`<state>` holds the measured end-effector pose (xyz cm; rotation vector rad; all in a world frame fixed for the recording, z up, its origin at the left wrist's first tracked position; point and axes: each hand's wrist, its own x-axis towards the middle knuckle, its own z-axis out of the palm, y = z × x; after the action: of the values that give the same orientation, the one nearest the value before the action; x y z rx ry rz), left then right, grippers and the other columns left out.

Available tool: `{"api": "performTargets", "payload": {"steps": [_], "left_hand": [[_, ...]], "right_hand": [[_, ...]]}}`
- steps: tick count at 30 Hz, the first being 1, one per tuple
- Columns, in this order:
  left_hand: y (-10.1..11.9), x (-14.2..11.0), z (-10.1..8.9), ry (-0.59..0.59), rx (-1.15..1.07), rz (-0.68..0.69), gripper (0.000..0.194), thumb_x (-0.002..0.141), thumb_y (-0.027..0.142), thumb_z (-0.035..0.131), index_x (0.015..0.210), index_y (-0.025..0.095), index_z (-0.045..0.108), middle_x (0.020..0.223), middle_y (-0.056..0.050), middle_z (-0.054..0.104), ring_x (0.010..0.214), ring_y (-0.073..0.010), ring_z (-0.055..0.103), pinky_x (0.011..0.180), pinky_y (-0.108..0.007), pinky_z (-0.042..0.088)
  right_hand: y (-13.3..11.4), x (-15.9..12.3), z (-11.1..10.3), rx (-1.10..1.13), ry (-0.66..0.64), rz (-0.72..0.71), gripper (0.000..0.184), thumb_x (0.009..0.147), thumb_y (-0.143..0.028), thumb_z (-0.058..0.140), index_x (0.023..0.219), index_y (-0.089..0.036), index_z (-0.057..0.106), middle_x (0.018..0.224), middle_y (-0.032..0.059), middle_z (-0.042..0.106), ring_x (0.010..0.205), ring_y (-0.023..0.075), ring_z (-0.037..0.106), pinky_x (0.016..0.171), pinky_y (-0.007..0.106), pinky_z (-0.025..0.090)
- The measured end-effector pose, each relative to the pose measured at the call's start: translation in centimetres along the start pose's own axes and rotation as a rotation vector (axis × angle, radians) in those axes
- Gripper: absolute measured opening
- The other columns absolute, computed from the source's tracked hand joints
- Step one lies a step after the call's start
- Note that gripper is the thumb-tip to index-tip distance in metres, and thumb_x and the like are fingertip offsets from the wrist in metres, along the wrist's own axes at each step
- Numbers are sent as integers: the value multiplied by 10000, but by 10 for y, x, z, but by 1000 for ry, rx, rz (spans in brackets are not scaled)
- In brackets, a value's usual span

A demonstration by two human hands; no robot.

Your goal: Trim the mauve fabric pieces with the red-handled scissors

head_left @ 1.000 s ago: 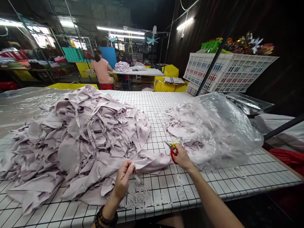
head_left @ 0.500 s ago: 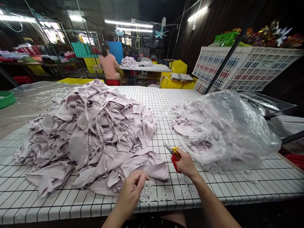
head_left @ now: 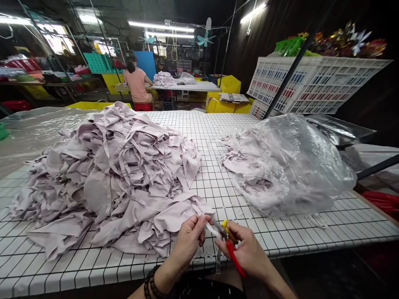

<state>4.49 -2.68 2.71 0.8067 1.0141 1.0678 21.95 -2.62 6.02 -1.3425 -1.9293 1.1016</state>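
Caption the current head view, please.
Left hand pinches a pale strip, right hand holds red-and-yellow scissors, beside a mauve cloth heap.

1. Worktable (head_left: 210, 170) was topped in white with black grid lines.
2. Pale mauve fabric heap (head_left: 124, 162) sprawled, loose and crumpled, over the left half.
3. Clear plastic bag (head_left: 293, 166) slumped on the right; similar pieces (head_left: 233, 160) showed at its left side.
4. Pale scraps (head_left: 321, 221) lay near the bag's lower edge.

White crate (head_left: 311, 85) at right, green basket (head_left: 289, 45) on top; co-worker (head_left: 138, 85) on red stool (head_left: 142, 106), near blue panel (head_left: 146, 64).
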Motion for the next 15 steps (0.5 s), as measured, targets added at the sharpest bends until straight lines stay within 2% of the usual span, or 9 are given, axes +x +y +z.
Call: {"api": "performTargets", "payload": {"steps": [2,4,6,8,11,15], "left_hand": [[1,-3,-6,-1,78,40,421,853,496,538,1003,110,614,497,73,396,431,-66,314,440,-188,246],[2,-7,-11,7,133,62,422,854,497,538,1027,119,611,507,77,376,440,-70,303,440,-191,233],[7,-10,-14,18,183,94,404,869,488,518,1027,130,616,558,59,416,475,-78,322,466,-195,262],[14,-15,-16,21,251,148,369,885,468,501,1004,141,627,665,18,509,561,-100,400,544,-206,332],[25,-20,-19,13,364,224,330,907,442,469,955,157,629,835,-35,587,744,-153,491,702,-241,391],[32,-23,-23,-17,479,273,303,940,405,408,934,175,605,861,-41,579,820,-177,508,778,-269,397]], "right_hand": [[0,10,-1,198,32,62,153,777,-312,646,835,-204,556,760,2,602,645,131,527,590,232,446],[2,22,2,401,8,59,225,768,-352,673,893,-211,551,950,43,637,735,148,574,680,267,488],[6,34,8,563,-39,29,255,766,-384,681,891,-221,529,1089,64,622,748,142,588,728,296,501],[11,43,16,618,-29,5,268,773,-402,677,892,-226,514,1154,70,602,729,128,584,739,307,504],[15,53,29,549,22,-53,300,753,-403,702,920,-222,532,1088,65,608,802,150,577,770,309,496],[15,61,38,441,16,-90,274,778,-419,664,925,-207,574,820,14,596,725,151,554,683,282,490]]}}
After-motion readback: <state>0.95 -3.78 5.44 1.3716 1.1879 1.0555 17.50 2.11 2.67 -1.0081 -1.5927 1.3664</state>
